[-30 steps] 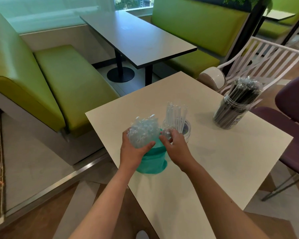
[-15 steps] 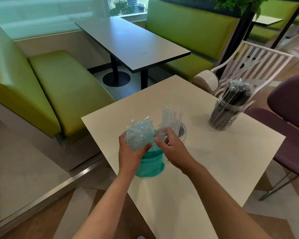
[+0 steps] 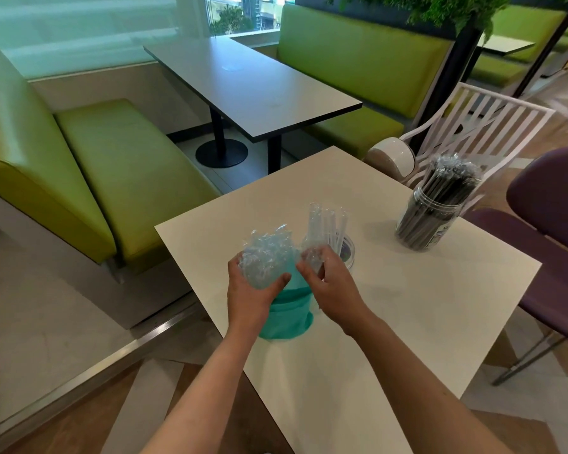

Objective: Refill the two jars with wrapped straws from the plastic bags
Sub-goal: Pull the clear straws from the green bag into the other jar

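I log one white table [image 3: 423, 322], taken as my landmark. Near its left edge: a bag [image 3: 266, 257] of teal straws [image 3: 287, 317], its crinkled clear top bunched upward. My left hand [image 3: 248, 294] grips that top, fingers and thumb curled round it. My right hand [image 3: 330, 285] pinches clear plastic just beside it; whether this is the same bag or a wrapper, I cannot tell. Just behind my right hand: a clear jar [image 3: 346, 250] with a few clear-wrapped straws [image 3: 328, 224] standing upright. At the table's far right corner: a second jar [image 3: 428, 221], packed with dark wrapped straws [image 3: 451, 178]. Beyond that corner: a white chair [image 3: 482, 126].
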Motion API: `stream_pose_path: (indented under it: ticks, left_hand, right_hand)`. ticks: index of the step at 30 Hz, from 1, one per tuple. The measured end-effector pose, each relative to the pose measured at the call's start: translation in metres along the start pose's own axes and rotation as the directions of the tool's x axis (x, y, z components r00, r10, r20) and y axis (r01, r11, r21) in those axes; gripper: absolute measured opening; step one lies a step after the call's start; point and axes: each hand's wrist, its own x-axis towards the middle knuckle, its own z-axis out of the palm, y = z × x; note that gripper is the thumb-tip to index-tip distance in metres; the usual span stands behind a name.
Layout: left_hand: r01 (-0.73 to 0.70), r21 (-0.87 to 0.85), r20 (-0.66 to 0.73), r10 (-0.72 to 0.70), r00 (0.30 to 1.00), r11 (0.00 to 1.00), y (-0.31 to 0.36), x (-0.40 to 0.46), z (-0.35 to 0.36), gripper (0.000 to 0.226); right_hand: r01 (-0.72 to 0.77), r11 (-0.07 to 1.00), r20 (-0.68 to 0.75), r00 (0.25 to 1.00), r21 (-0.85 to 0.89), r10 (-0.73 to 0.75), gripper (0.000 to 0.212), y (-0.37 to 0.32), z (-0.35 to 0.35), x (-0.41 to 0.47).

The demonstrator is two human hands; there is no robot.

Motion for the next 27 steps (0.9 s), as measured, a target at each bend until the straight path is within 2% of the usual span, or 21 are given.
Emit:
stream_pose_path:
  ticks: [4,6,8,11,13,16,18,20,23,27]
  left_hand:
    - [-0.01,0.0,-0.002,0.01,1.0,1.0,0.001,-0.002,0.001,0.083]
    - [-0.014,-0.004,0.001,0.014,1.0,1.0,0.002,-0.002,0.001,0.081]
    - [-0.014,0.003,0.009,0.014,1.0,1.0,0.003,-0.002,0.001,0.081]
    - [-0.011,0.007,0.005,0.011,1.0,1.0,0.004,-0.001,0.001,0.082]
    - [-0.005,0.013,0.003,0.005,1.0,1.0,0.003,0.0,0.001,0.084]
    - [-0.004,0.016,0.011,0.004,1.0,1.0,0.002,0.0,0.001,0.087]
    - [-0.004,0.017,0.01,0.003,1.0,1.0,0.003,0.001,0.001,0.087]
    - [0.003,0.013,0.008,-0.003,1.0,1.0,0.004,0.002,0.001,0.088]
    - [0.005,0.017,-0.001,-0.005,1.0,1.0,0.002,0.004,0.002,0.088]
    - [0.002,0.02,0.002,-0.002,1.0,1.0,0.0,0.005,0.002,0.087]
  right_hand:
    - [-0.015,1.0,0.089,0.996,0.024,0.013,0.031,-0.003,0.001,-0.002]
    - [-0.011,1.0,0.104,0.995,0.01,0.01,0.033,-0.002,0.005,-0.005]
    - [-0.002,1.0,0.088,0.996,0.014,0.001,0.027,0.0,0.007,-0.007]
    - [-0.018,0.998,0.006,1.0,0.053,0.017,0.021,-0.001,0.002,-0.004]
    - [-0.026,0.998,-0.05,0.998,0.058,0.029,0.032,-0.008,-0.005,-0.001]
    - [0.011,0.999,-0.124,0.992,-0.045,-0.016,0.054,-0.028,-0.02,0.001]
    - [0.048,0.997,-0.153,0.987,-0.061,-0.057,0.058,-0.041,-0.031,0.003]
    - [0.086,0.995,-0.195,0.977,-0.041,-0.093,0.053,-0.055,-0.043,0.007]
    - [0.116,0.993,-0.252,0.962,0.019,-0.107,0.033,-0.076,-0.063,0.016]
    - [0.18,0.982,-0.367,0.919,0.065,-0.144,0.032,-0.096,-0.087,0.023]
